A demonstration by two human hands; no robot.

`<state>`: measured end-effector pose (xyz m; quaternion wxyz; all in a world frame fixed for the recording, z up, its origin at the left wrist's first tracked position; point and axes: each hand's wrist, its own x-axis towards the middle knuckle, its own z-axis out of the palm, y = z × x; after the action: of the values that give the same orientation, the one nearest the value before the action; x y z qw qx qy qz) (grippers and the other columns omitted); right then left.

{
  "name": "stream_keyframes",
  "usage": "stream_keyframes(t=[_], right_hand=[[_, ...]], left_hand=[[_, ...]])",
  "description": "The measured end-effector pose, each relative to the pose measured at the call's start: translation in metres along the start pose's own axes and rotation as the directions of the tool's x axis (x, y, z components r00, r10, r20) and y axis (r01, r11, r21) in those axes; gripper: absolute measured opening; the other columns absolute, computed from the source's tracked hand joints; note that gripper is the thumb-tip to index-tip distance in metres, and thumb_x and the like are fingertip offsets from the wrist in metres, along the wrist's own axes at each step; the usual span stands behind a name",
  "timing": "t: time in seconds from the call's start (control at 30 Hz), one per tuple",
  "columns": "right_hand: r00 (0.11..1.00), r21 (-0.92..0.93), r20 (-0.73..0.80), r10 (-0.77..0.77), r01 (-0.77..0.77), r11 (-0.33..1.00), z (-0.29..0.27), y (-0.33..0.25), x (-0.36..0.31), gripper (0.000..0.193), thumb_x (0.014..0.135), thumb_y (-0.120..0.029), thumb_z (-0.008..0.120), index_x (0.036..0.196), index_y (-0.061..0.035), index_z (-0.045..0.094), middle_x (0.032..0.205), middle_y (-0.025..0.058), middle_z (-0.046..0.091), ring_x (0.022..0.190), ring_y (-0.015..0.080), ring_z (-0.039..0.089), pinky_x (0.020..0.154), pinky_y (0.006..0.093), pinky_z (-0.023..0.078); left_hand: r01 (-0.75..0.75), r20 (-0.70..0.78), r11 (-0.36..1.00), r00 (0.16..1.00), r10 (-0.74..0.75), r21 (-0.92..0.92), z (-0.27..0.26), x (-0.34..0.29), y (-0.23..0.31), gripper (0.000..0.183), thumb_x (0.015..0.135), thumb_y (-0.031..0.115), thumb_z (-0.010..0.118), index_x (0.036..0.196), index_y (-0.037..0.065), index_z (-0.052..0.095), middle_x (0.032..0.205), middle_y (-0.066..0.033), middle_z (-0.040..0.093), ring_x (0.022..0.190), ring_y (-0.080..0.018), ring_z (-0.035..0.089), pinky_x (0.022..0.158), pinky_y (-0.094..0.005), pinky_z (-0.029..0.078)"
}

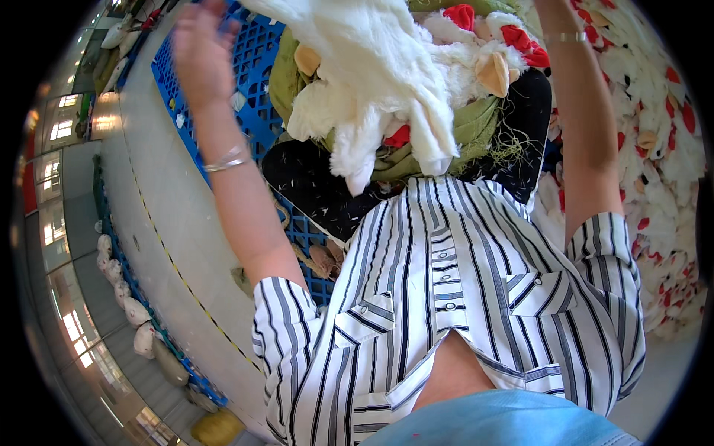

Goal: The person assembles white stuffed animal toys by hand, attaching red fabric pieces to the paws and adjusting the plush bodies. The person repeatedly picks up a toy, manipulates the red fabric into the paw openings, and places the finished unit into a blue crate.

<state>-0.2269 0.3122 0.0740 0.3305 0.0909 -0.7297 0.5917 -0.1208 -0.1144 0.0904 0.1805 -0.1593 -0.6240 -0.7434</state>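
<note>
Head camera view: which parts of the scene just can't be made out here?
- Right hand: cut off by the top edge; only the forearm with its wristband shows.
- Left hand: blurred, raised open; fingertips run off the top edge.
- White plush skin: its top is cut off, so what holds it is unseen.
- Pile of white-and-red plush pieces: bent and blurred at the right rim.

Fluffy white plush fabric (372, 82) hangs at my twelve o'clock, soft and matt. At eleven, the blue crate (253, 89) is hard moulded plastic. My bracelet (227, 160) gleams metallic.
</note>
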Motion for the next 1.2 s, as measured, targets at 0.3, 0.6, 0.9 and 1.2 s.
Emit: stream_keyframes(t=[0.3, 0.6, 0.9, 1.2], right_hand=[[0.225, -0.489, 0.702, 0.676, -0.538, 0.686, 0.002, 0.004, -0.259, 0.061, 0.095, -0.06, 0.05, 0.106, -0.0006, 0.063, 0.097, 0.0094, 0.067, 0.08, 0.0164, 0.069, 0.06, 0.0271, 0.054], [0.601, 0.046, 0.546, 0.583, -0.717, 0.696, 0.033, -0.013, -0.331, 0.023, 0.097, -0.022, 0.058, 0.099, 0.0001, 0.062, 0.086, 0.0002, 0.061, 0.073, 0.0076, 0.054, 0.065, 0.024, 0.048], [0.663, -0.004, 0.476, 0.578, -0.655, 0.755, 0.02, -0.025, -0.313, 0.029, 0.103, -0.027, 0.052, 0.092, -0.0021, 0.064, 0.079, -0.0008, 0.064, 0.073, 0.0047, 0.06, 0.063, 0.0204, 0.049], [0.367, -0.407, 0.74, 0.564, -0.424, 0.809, -0.021, -0.007, -0.252, 0.035, 0.099, -0.037, 0.057, 0.101, -0.0033, 0.068, 0.077, -0.0024, 0.064, 0.07, 0.0062, 0.056, 0.061, 0.0245, 0.047]], left_hand=[[0.742, -0.167, 0.67, 0.658, -0.735, -0.024, -0.024, -0.186, -0.126, 0.031, 0.1, 0.023, 0.056, 0.125, 0.005, 0.056, 0.111, -0.0057, 0.064, 0.099, -0.0141, 0.062, 0.086, -0.0321, 0.053], [0.729, 0.018, 0.666, 0.672, -0.74, 0.155, 0.027, -0.252, -0.126, 0.032, 0.096, 0.015, 0.062, 0.123, -0.002, 0.059, 0.11, -0.0092, 0.067, 0.093, -0.0131, 0.065, 0.083, -0.0276, 0.052], [0.552, -0.349, 0.82, 0.805, -0.479, 0.148, 0.06, -0.225, -0.086, 0.026, 0.095, 0.018, 0.063, 0.109, -0.003, 0.067, 0.101, -0.0059, 0.069, 0.086, -0.0129, 0.063, 0.08, -0.0282, 0.05], [0.173, -0.119, 0.938, 0.982, -0.143, 0.302, 0.022, -0.217, -0.002, 0.024, 0.095, 0.017, 0.059, 0.073, 0.011, 0.052, 0.068, -0.0018, 0.056, 0.06, -0.0159, 0.054, 0.057, -0.0276, 0.045]])
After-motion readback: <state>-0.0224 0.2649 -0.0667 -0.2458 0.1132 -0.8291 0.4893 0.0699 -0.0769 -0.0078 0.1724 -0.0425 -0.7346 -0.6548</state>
